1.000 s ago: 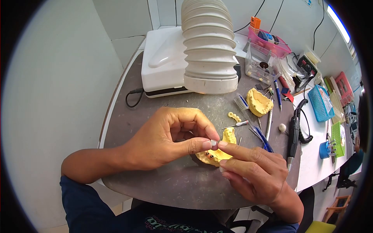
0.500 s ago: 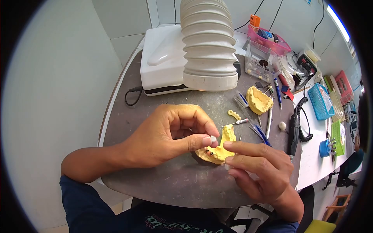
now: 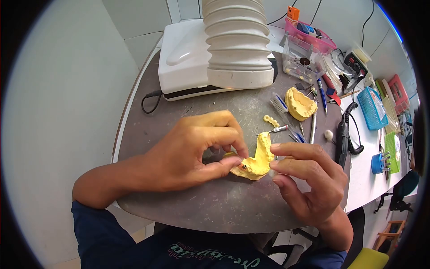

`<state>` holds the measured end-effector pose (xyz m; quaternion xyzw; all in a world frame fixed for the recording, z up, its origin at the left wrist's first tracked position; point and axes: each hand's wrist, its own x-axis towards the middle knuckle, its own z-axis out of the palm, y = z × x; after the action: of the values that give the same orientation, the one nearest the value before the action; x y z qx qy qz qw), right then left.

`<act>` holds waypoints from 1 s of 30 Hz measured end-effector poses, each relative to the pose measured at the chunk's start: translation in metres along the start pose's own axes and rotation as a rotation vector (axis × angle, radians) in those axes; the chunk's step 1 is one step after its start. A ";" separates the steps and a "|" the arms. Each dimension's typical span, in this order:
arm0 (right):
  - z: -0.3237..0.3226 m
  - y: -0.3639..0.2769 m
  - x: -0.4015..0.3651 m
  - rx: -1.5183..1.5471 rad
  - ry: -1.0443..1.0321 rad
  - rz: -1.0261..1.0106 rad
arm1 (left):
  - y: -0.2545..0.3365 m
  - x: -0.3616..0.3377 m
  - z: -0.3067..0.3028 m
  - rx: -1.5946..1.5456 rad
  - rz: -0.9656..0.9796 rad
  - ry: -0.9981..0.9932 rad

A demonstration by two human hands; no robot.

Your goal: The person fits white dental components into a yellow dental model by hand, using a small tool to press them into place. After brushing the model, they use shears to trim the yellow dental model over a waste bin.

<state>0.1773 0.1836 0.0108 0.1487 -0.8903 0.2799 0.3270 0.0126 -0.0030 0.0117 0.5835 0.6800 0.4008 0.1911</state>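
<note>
A yellow dental cast of a jaw lies on the grey bench in front of me. My left hand pinches thumb and index finger together at the cast's left end, over its dark round implant holes; the small white dental crown seen there earlier is mostly covered by the fingertips. On the cast's right side is my right hand, with thumb and fingers closed on a small whitish piece whose shape is largely hidden. Its index finger reaches close to the cast's right arm.
Behind the cast lie a small driver, a beige bridge piece, a brush and a second cast. A white machine with a ribbed hose stands at the back. On the right are a black handpiece and a blue basket.
My left hand has brought the white crown from above the cast down onto its left end. My right hand has shifted slightly right and up, still pinching its piece.
</note>
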 end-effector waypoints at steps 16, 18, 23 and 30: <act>-0.002 -0.001 0.001 -0.019 0.002 -0.005 | -0.002 0.002 -0.001 0.013 -0.026 -0.053; -0.001 -0.001 0.001 -0.011 0.006 -0.001 | -0.002 0.002 -0.002 0.006 -0.051 -0.066; -0.006 -0.008 -0.001 0.013 -0.064 0.090 | -0.002 0.002 -0.005 0.009 -0.097 -0.115; -0.003 -0.005 0.000 0.019 -0.034 0.156 | -0.007 0.001 -0.004 0.022 0.055 -0.122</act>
<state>0.1812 0.1811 0.0149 0.0870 -0.9019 0.3105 0.2875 0.0053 -0.0034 0.0088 0.6274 0.6551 0.3621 0.2146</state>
